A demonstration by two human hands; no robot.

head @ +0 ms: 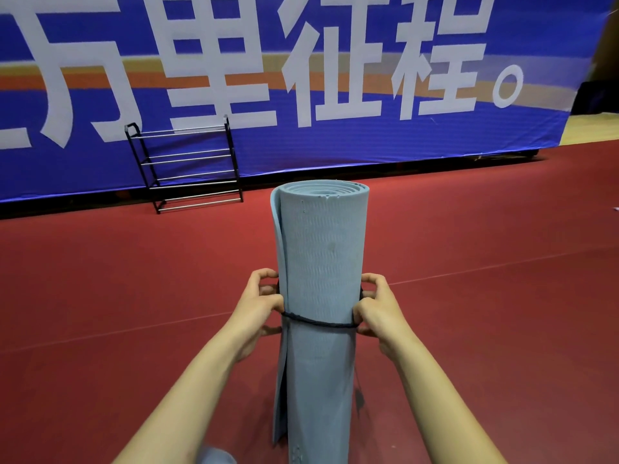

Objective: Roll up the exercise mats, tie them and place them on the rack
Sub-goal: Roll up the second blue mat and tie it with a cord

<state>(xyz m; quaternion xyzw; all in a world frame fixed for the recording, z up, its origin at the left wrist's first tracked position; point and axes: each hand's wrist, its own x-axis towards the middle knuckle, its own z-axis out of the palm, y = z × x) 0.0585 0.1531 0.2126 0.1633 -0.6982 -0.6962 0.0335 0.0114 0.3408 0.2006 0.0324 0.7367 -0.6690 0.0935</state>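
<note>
Hands flank the upright roll: left hand (259, 298) and right hand (376, 304) each pinch the dark cord (318, 322) cinched round the blue mat (321, 262), which stands on the red floor (485, 296). Best to keep even tension while knotting, lest the roll loosen. The rack (187, 165) waits well apart by the banner (335, 61).

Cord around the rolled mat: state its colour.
Dark navy, nearly black cord, shown in the head view.

I see even, bright indoor light and only soft shadows on the red floor (469, 329). The wide lens bows the banner (335, 78) at the edges. Lettering is slightly soft; no glare.
</note>
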